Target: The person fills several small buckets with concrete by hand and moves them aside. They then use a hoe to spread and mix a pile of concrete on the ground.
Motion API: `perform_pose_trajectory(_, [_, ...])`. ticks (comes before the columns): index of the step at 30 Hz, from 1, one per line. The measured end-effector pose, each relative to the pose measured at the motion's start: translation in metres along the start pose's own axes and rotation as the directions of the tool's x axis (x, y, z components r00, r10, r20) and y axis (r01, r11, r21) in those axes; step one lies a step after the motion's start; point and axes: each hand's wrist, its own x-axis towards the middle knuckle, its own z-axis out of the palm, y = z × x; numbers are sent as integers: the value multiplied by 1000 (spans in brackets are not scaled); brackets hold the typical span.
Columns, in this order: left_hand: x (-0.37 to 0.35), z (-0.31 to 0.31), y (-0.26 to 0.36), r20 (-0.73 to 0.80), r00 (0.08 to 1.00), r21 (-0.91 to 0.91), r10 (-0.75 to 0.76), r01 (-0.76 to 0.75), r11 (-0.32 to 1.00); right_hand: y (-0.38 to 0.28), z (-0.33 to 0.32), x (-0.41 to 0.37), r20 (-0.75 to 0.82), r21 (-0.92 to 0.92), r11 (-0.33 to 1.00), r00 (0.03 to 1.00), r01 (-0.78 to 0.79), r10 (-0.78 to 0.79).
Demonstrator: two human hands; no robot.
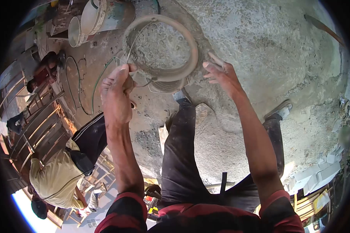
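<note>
A round bucket of wet grey cement hangs or stands in front of me, seen from above. Its thick rim is coated with cement. My left hand is closed around the bucket's thin wire handle, at the left of the rim. Off the right side of the rim, apart from it, my right hand has its fingers spread and holds nothing. Whether the bucket's base touches the ground cannot be seen.
Cement-smeared buckets lie at the upper left, near a green hose. A person in a yellowish shirt is at the lower left, another farther back. Rough wet concrete spreads right; pale blocks lie at the lower right.
</note>
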Motion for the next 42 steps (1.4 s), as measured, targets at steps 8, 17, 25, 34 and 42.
perform_pose_trajectory(8, [-9,-221,-49,-325,939,-98,-111,83,992,155,84,-47,-111,-260,901,938,-346,328])
perform_pose_trajectory(17, [50,-377,-248,-455,828,66,-327,398,915,195,114,-103,-230,-371,766,851,-525,472])
perform_pose_trajectory(25, [80,-381,-588,-86,903,-472,-421,335,815,190,73,-107,-350,-396,732,828,-554,437])
perform_pose_trajectory(34, [70,-215,-510,-140,904,249,-403,427,869,243,68,-116,-398,-205,706,717,-678,572])
perform_pose_trajectory(42, [65,-48,-383,-394,667,-575,-632,358,736,202,68,-84,-245,-195,908,915,-371,321])
